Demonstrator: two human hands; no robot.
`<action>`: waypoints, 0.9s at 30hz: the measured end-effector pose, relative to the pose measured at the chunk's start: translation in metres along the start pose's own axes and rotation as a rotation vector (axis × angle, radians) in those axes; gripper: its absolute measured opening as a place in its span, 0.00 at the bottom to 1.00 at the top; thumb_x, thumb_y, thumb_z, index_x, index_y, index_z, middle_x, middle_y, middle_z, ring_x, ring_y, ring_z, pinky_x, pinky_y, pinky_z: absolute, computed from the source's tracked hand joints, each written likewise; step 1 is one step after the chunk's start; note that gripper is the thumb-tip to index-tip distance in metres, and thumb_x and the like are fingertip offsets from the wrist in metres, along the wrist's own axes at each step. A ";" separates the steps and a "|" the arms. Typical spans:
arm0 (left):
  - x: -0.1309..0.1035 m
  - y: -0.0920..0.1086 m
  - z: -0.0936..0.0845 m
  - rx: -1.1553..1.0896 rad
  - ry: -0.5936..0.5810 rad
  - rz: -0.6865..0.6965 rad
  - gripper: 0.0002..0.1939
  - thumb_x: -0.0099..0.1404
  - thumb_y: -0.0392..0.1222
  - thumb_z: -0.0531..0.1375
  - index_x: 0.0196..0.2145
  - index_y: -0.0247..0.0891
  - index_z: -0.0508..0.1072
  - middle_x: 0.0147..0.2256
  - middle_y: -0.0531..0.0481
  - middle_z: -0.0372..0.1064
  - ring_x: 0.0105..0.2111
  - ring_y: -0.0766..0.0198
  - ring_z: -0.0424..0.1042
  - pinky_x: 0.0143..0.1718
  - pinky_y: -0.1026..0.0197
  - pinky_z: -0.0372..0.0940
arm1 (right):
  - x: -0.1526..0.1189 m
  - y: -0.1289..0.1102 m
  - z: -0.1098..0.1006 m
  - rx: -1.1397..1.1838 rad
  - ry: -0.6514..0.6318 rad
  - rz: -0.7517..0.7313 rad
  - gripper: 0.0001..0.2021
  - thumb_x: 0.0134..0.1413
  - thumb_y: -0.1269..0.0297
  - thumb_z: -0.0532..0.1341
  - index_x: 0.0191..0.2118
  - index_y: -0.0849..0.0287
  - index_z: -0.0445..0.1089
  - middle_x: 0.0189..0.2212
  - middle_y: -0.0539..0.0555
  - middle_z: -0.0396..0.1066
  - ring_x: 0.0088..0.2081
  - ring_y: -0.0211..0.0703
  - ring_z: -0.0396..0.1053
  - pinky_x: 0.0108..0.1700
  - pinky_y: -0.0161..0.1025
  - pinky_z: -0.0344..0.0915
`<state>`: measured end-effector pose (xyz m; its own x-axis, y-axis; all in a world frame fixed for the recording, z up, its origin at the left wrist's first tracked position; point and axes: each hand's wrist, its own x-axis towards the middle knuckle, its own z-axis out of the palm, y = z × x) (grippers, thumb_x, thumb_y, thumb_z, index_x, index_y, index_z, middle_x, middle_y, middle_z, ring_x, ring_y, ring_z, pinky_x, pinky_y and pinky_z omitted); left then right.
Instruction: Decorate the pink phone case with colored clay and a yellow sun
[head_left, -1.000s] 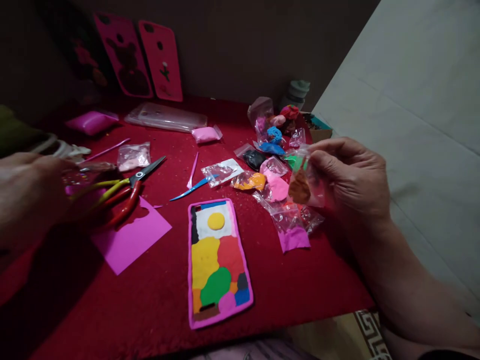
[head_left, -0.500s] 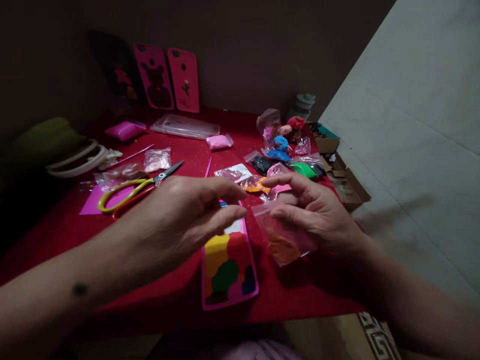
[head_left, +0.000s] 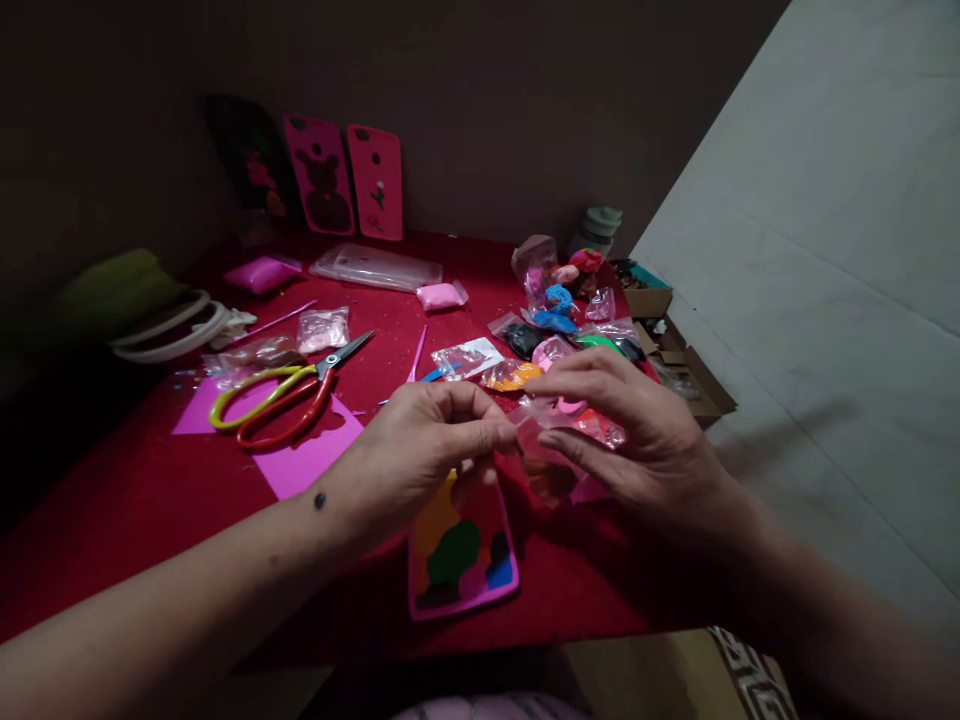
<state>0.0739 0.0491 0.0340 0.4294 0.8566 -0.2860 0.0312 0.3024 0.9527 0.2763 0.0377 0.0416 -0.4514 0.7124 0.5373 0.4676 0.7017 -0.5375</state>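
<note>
My left hand pinches the upper edge of a small clear zip bag between thumb and forefinger. Inside the bag lies a brownish-orange lump that looks like modelling clay. My right hand holds the bag from the other side; its forefinger arches above the thumb, and its lower fingers are hidden. Beneath my left hand a pink-rimmed phone case lies on the red cloth, with patches of yellow, green, red, pink and blue on it. My left hand covers its upper part.
Yellow-and-red scissors lie on pink paper at the left. Several bags of coloured clay crowd the right side. Decorated phone cases lean on the wall behind a clear case. Cardboard boxes stand beyond the table's right edge.
My left hand has moved right and closed on the bag's edge; before, its fingers were apart and empty. The bag has shifted slightly left and up. The view has tilted a little.
</note>
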 end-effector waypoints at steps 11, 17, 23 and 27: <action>-0.005 -0.006 0.003 -0.126 -0.040 -0.008 0.11 0.60 0.42 0.66 0.27 0.36 0.68 0.19 0.55 0.71 0.17 0.71 0.67 0.20 0.68 0.60 | 0.001 0.000 0.008 0.002 0.003 -0.051 0.07 0.60 0.76 0.58 0.35 0.58 0.69 0.30 0.54 0.71 0.33 0.41 0.70 0.37 0.39 0.67; -0.008 -0.001 0.006 -0.061 0.002 0.043 0.10 0.61 0.39 0.64 0.25 0.36 0.67 0.18 0.55 0.70 0.17 0.71 0.68 0.20 0.69 0.63 | 0.001 0.002 0.006 -0.023 -0.028 0.008 0.07 0.57 0.77 0.60 0.33 0.58 0.67 0.29 0.53 0.72 0.32 0.41 0.70 0.37 0.39 0.67; -0.010 0.000 0.006 0.001 0.017 0.071 0.10 0.62 0.38 0.63 0.25 0.36 0.67 0.20 0.54 0.71 0.20 0.70 0.70 0.23 0.68 0.66 | -0.001 0.003 0.007 0.031 0.019 -0.060 0.06 0.60 0.74 0.59 0.33 0.57 0.67 0.30 0.54 0.71 0.34 0.42 0.70 0.37 0.39 0.67; -0.010 -0.002 0.005 -0.006 0.012 0.095 0.10 0.61 0.38 0.63 0.25 0.35 0.68 0.19 0.54 0.71 0.20 0.70 0.70 0.23 0.68 0.66 | -0.001 0.003 0.008 0.043 0.014 -0.076 0.02 0.60 0.70 0.61 0.36 0.58 0.70 0.32 0.54 0.71 0.34 0.40 0.70 0.37 0.38 0.68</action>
<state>0.0736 0.0379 0.0352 0.4194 0.8864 -0.1958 -0.0145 0.2222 0.9749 0.2720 0.0386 0.0342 -0.4736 0.6568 0.5868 0.3992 0.7540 -0.5217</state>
